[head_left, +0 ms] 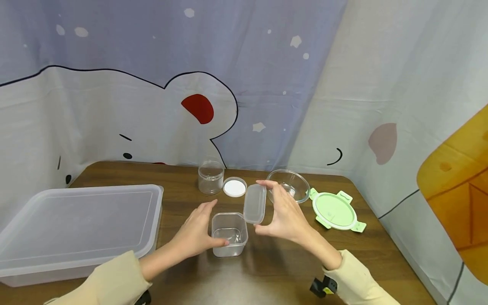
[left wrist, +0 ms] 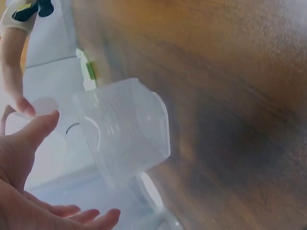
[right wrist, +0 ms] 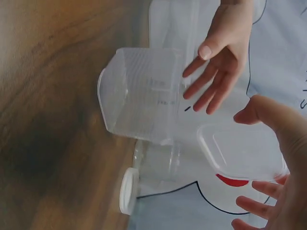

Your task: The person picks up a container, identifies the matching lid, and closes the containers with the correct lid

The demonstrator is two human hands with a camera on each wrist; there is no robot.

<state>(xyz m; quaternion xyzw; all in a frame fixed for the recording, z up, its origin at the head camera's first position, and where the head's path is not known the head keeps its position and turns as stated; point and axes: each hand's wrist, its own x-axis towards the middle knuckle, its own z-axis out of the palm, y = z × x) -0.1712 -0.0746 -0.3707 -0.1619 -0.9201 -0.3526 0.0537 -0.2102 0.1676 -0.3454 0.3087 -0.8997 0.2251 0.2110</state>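
A clear square plastic container [head_left: 228, 250] stands upright on the wooden table with its top uncovered. My left hand [head_left: 195, 233] hovers at its left side, fingers spread and thumb held apart; the left wrist view shows a gap between this hand and the container's wall. To the right of the container's rim, my right hand [head_left: 287, 215] holds a translucent lid [head_left: 254, 204] by its edges, thumb below and index finger above. That lid [right wrist: 242, 151] is tilted up in the air in the right wrist view.
A large lidded storage box [head_left: 87, 224] takes up the table's left side. Behind the container are a round clear jar [head_left: 211, 182] and a white-topped round lid [head_left: 234, 187]. A glass bowl [head_left: 301, 182] and a green clip lid [head_left: 335, 210] lie at the right. A printed curtain [head_left: 267, 84] hangs behind.
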